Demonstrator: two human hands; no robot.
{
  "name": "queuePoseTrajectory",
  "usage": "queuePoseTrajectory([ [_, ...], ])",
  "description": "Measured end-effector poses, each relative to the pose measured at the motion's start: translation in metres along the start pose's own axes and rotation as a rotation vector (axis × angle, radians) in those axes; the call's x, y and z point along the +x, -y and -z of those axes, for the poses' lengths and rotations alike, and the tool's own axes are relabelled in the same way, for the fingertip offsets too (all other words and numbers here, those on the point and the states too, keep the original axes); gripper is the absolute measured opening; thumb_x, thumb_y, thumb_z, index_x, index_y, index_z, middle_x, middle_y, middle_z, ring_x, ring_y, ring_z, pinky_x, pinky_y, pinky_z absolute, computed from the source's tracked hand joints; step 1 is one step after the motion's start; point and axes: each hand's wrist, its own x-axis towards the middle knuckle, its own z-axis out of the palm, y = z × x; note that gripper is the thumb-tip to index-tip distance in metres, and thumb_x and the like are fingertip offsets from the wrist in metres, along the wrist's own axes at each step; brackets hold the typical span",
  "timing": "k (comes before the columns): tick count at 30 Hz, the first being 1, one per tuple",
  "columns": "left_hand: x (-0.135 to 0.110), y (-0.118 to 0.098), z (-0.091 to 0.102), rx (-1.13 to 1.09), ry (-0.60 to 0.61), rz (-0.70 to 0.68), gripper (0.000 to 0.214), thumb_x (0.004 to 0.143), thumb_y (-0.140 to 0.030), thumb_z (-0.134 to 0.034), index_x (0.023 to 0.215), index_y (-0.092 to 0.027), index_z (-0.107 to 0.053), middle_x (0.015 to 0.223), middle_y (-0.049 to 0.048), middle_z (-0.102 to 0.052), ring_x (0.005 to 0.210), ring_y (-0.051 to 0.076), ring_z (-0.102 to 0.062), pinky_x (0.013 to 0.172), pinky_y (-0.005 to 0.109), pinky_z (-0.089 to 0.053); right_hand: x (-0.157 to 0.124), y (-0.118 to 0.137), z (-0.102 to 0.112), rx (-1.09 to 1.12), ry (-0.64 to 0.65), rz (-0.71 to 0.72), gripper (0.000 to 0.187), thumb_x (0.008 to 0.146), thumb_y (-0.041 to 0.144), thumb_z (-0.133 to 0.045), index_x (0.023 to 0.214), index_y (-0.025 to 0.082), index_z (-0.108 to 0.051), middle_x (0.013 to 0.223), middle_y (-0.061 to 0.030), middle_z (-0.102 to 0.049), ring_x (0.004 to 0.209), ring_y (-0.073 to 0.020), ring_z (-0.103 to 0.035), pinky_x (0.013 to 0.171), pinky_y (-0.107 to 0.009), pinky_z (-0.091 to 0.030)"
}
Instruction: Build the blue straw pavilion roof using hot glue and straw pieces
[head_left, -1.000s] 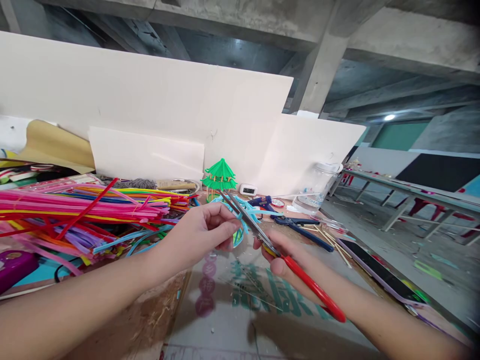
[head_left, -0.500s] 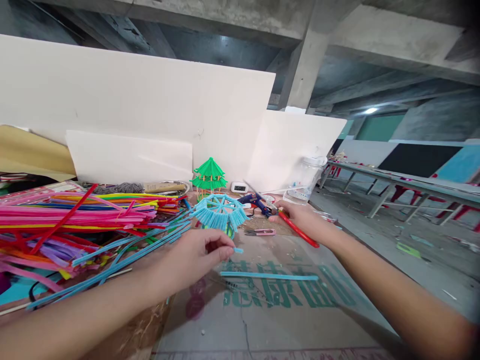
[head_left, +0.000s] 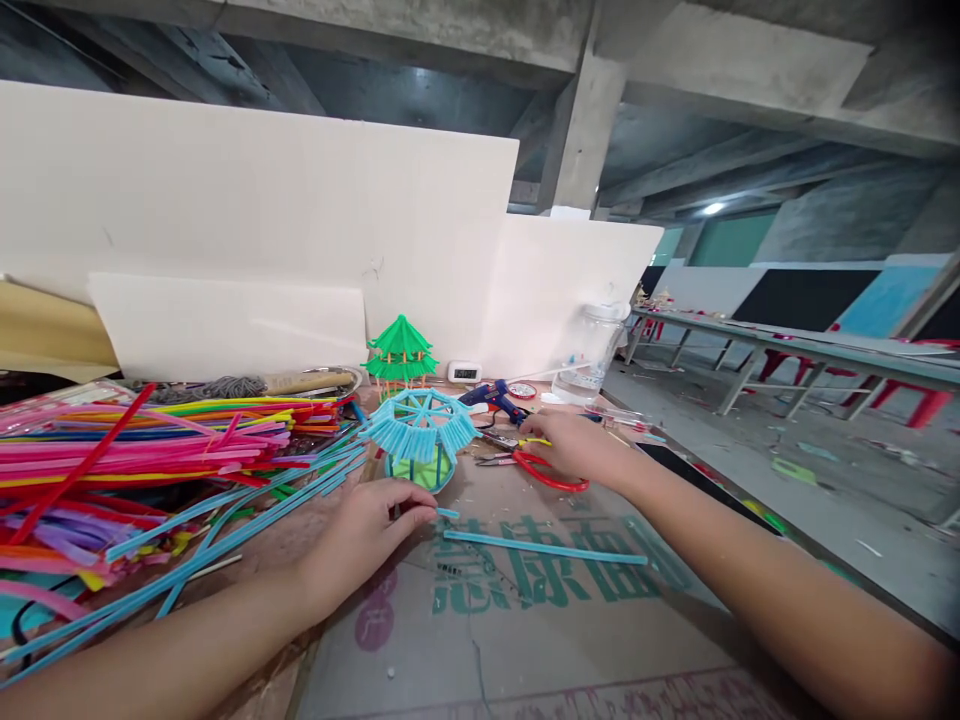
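left hand (head_left: 367, 530) pinches short straw piece (head_left: 448, 513) at its 3 o'clock | right hand (head_left: 571, 446) rests on red scissors (head_left: 551, 476), grip unclear | blue straw roof (head_left: 420, 425) at left hand's 1 o'clock

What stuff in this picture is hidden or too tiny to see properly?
Head view, all four:
1. Part of the scissors: covered by the right hand.
2. Digits on the little clock: too small.
3. The straw pile: cut off by the left edge.
4. Whether the left hand pinches or only touches the blue straw bit: too small.
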Motion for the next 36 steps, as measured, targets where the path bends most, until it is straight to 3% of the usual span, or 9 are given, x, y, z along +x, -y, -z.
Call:
queuePoseTrajectory([
  [4, 0.0, -0.002, 0.001, 0.032, -0.02, -0.034, 0.024, 0.092, -0.038, -0.052, 0.085, -0.021, -0.068, 0.086, 0.0002, -0.072, 0.082, 0.017, -0.063, 0.073, 0.026, -0.045, -0.002, 0.007, 0.011, 0.038, -0.052, 0.02, 0.035, 0.094, 0.044, -0.042, 0.093, 0.023, -0.07, 0.081, -0.0041, -0.072, 0.071, -0.0184, -0.063, 0.059, -0.027, -0.036],
  [7, 0.001, -0.001, 0.001, 0.089, -0.018, -0.058, 0.028, 0.094, -0.038, -0.047, 0.085, -0.021, -0.067, 0.087, 0.002, -0.071, 0.084, 0.019, -0.063, 0.076, 0.028, -0.044, 0.002, -0.001, 0.011, 0.027, -0.058, -0.031, 0.037, 0.093, 0.049, -0.043, 0.091, 0.023, -0.07, 0.08, -0.0041, -0.071, 0.069, -0.0182, -0.061, 0.056, -0.027, -0.033],
  [13, 0.004, 0.003, 0.0, 0.232, 0.065, -0.115, 0.033, 0.096, -0.042, -0.042, 0.089, -0.022, -0.068, 0.091, 0.0043, -0.072, 0.089, 0.022, -0.063, 0.084, 0.035, -0.044, 0.005, -0.05, 0.028, -0.029, -0.026, -0.171, 0.028, 0.09, 0.043, -0.05, 0.096, 0.023, -0.07, 0.094, -0.006, -0.073, 0.081, -0.0207, -0.064, 0.063, -0.027, -0.039],
  [15, 0.005, 0.008, -0.002, 0.304, 0.061, -0.171, 0.034, 0.096, -0.044, -0.043, 0.088, -0.024, -0.069, 0.091, 0.0038, -0.072, 0.091, 0.024, -0.062, 0.093, 0.04, -0.04, -0.005, -0.071, 0.035, -0.062, -0.013, -0.25, 0.027, 0.089, 0.041, -0.052, 0.1, 0.022, -0.069, 0.1, -0.008, -0.072, 0.087, -0.0224, -0.065, 0.068, -0.028, -0.041],
  [17, 0.007, 0.016, -0.004, 0.366, 0.071, -0.194, 0.033, 0.094, -0.046, -0.044, 0.088, -0.026, -0.07, 0.091, 0.0031, -0.072, 0.091, 0.025, -0.062, 0.09, 0.04, -0.041, -0.024, -0.092, 0.036, -0.086, 0.014, -0.34, 0.03, 0.087, 0.042, -0.055, 0.106, 0.021, -0.066, 0.105, -0.0101, -0.071, 0.092, -0.0245, -0.065, 0.072, -0.029, -0.042],
  [21, 0.01, 0.027, -0.007, 0.375, 0.086, -0.203, 0.035, 0.093, -0.051, -0.044, 0.09, -0.028, -0.071, 0.094, 0.0023, -0.071, 0.091, 0.024, -0.063, 0.083, 0.036, -0.044, -0.079, -0.122, 0.023, -0.084, 0.082, -0.536, 0.056, 0.08, 0.049, -0.063, 0.125, 0.015, -0.056, 0.116, -0.0179, -0.068, 0.099, -0.0317, -0.065, 0.073, -0.034, -0.047],
  [25, 0.009, 0.025, -0.006, 0.393, 0.036, -0.2, 0.038, 0.089, -0.057, -0.046, 0.089, -0.029, -0.072, 0.093, 0.0019, -0.073, 0.09, 0.025, -0.065, 0.083, 0.036, -0.046, -0.112, -0.139, 0.0, -0.012, 0.109, -0.655, 0.066, 0.08, 0.052, -0.061, 0.133, 0.013, -0.05, 0.119, -0.0177, -0.068, 0.1, -0.0307, -0.067, 0.073, -0.033, -0.049],
  [30, 0.009, 0.019, -0.004, 0.409, 0.006, -0.215, 0.04, 0.087, -0.059, -0.047, 0.085, -0.029, -0.073, 0.089, 0.0019, -0.073, 0.085, 0.025, -0.066, 0.08, 0.036, -0.047, -0.114, -0.15, -0.014, 0.055, 0.083, -0.759, 0.075, 0.078, 0.059, -0.059, 0.136, 0.013, -0.046, 0.123, -0.0183, -0.065, 0.104, -0.0316, -0.065, 0.074, -0.033, -0.049],
  [36, 0.01, 0.024, -0.006, 0.381, 0.082, -0.188, 0.039, 0.092, -0.054, -0.043, 0.091, -0.027, -0.071, 0.096, 0.0027, -0.072, 0.093, 0.024, -0.064, 0.083, 0.034, -0.046, -0.113, -0.148, -0.017, 0.097, 0.029, -0.779, 0.071, 0.077, 0.053, -0.059, 0.134, 0.012, -0.046, 0.118, -0.018, -0.067, 0.098, -0.0295, -0.067, 0.07, -0.032, -0.048],
])
